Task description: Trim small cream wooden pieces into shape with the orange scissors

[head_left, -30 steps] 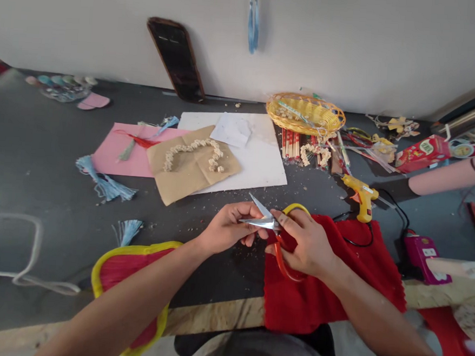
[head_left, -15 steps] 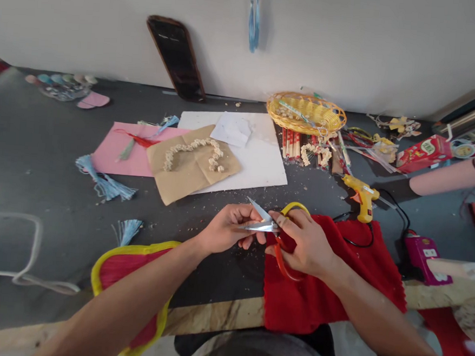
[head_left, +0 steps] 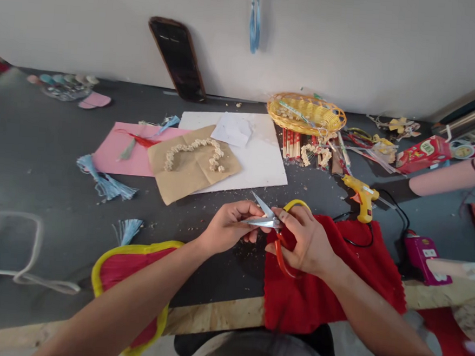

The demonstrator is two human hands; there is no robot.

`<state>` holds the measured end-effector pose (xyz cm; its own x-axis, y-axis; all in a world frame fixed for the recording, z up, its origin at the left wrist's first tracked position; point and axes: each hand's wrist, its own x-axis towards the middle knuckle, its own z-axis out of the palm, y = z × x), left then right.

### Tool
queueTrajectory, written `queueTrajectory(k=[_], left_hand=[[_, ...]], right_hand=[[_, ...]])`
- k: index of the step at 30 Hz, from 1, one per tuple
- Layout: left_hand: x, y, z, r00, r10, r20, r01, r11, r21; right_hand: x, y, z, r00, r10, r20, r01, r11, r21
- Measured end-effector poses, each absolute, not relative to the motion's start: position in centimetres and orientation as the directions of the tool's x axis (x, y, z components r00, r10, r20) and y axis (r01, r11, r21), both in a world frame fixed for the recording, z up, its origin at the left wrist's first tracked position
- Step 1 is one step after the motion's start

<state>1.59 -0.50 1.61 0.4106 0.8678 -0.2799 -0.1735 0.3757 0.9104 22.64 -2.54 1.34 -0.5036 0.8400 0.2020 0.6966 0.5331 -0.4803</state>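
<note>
My right hand [head_left: 304,239] grips a pair of scissors [head_left: 274,222] with one yellow and one red handle loop. The blades are spread apart and point left, over the fingers of my left hand [head_left: 234,226]. Those fingers are pinched together beside the blades; what they hold is too small and too covered to make out. Under my right hand lies a red cloth [head_left: 327,293] at the table's front edge. Beyond my left hand, a brown paper [head_left: 172,184] carries a curved string of small cream-coloured pieces [head_left: 195,145].
A yellow hot glue gun [head_left: 362,198] lies to the right, its cord near a purple power socket box [head_left: 425,259]. A yellow basket [head_left: 331,119] and a leaning phone [head_left: 178,60] stand at the back. Blue tassels [head_left: 110,185] and a yellow-edged pink piece [head_left: 134,263] lie left.
My left hand and the scissors have shifted very slightly. The blades stay spread around the same spot. Everything else on the table lies as before.
</note>
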Motion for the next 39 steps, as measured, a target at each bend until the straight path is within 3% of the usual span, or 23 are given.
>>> queueTrajectory(k=[8, 29, 39], left_hand=[[1.85, -0.51, 1.73, 0.451, 0.827, -0.337, -0.205, 0.464, 0.862], [1.84, -0.84, 1.36, 0.493, 0.836, -0.239, -0.240, 0.395, 0.887], [1.68, -0.83, 1.48, 0.491, 0.821, -0.290, -0.175, 0.420, 0.891]], right_hand=[[22.78, -2.44, 1.29, -0.516, 0.837, 0.181, 0.696, 0.534, -0.480], [22.77, -2.69, 1.34, -0.519, 0.829, 0.208, 0.689, 0.550, -0.473], [22.64, -2.68, 1.42, -0.533, 0.823, 0.196, 0.711, 0.561, -0.424]])
